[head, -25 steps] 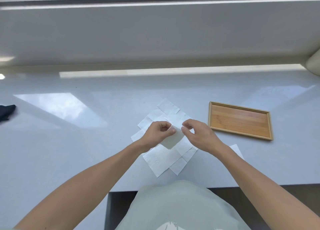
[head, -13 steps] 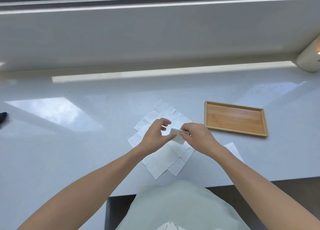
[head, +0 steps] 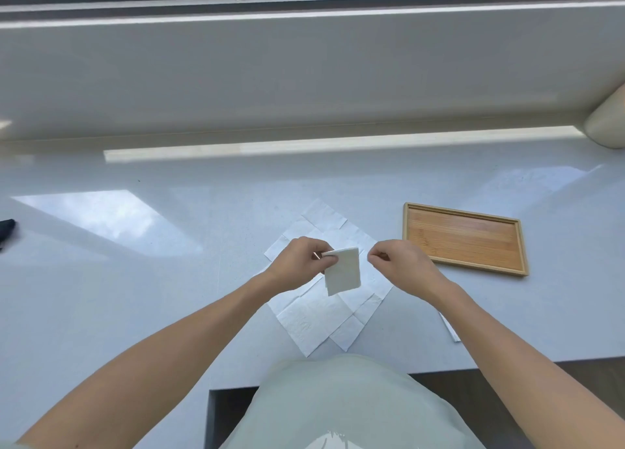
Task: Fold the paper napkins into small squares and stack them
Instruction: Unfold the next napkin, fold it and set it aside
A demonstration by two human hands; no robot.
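My left hand pinches the top corner of a small folded white napkin square, which hangs a little above the counter. My right hand is just to the right of the square, apart from it, fingers curled with thumb and forefinger together and nothing visible between them. Under both hands, several unfolded white napkins lie overlapping on the pale counter. Part of another napkin shows beneath my right forearm.
An empty wooden tray sits on the counter to the right of my hands. A dark object lies at the far left edge. The counter's front edge runs close to my body.
The napkin held between both hands is now a smaller folded square. My right hand has let go and moved slightly right, leaving the square in my left hand.
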